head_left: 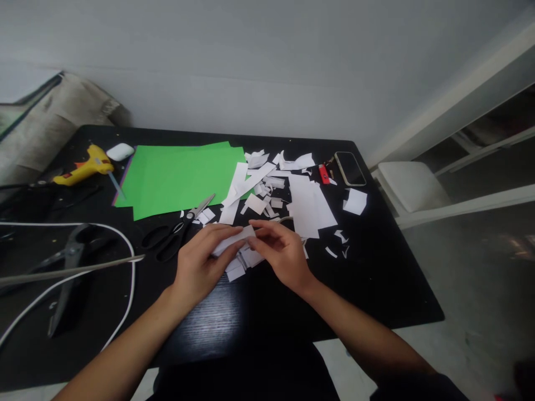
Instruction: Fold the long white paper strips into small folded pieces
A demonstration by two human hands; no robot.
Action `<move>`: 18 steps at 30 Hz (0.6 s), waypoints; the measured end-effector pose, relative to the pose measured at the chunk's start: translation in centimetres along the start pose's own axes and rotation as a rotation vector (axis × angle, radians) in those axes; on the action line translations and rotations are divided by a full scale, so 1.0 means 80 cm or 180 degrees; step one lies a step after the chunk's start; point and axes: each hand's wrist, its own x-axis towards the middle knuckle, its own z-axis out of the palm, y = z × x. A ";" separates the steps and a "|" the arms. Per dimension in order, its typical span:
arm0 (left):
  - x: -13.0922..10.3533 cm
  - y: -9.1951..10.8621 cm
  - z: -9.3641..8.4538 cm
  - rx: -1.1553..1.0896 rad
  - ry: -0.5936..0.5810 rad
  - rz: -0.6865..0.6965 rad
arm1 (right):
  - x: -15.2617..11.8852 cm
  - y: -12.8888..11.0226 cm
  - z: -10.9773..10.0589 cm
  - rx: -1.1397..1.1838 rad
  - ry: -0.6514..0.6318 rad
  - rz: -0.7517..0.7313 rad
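Between my two hands, over the front middle of the black table, is a small white piece of paper (234,239). My left hand (204,253) pinches its left part between thumb and fingers. At its right end, my right hand (282,250) grips it with thumb and fingertips. Under and just below the hands lie more white paper pieces (236,270), partly hidden by the fingers. Black-handled scissors (179,228) rest partly spread, just left of my left hand. White paper scraps (267,189) are heaped beyond both hands.
Green sheets (184,178) lie at the back left, beside a yellow glue gun (86,167) and a white mouse-like object (120,151). White sheets (309,203), a red lighter (324,174) and a phone (350,169) are to the right. A white cable (132,278) loops at left.
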 end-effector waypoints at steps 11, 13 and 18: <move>-0.003 0.000 0.001 0.0301 -0.0051 0.0367 | -0.007 0.006 0.001 -0.0791 0.0029 -0.0793; -0.003 0.001 0.001 0.0316 -0.0039 0.0374 | -0.008 0.005 0.000 -0.1044 0.0031 -0.1016; -0.002 0.005 -0.001 0.0288 -0.0169 0.0387 | -0.008 0.005 -0.001 -0.1441 0.0044 -0.1441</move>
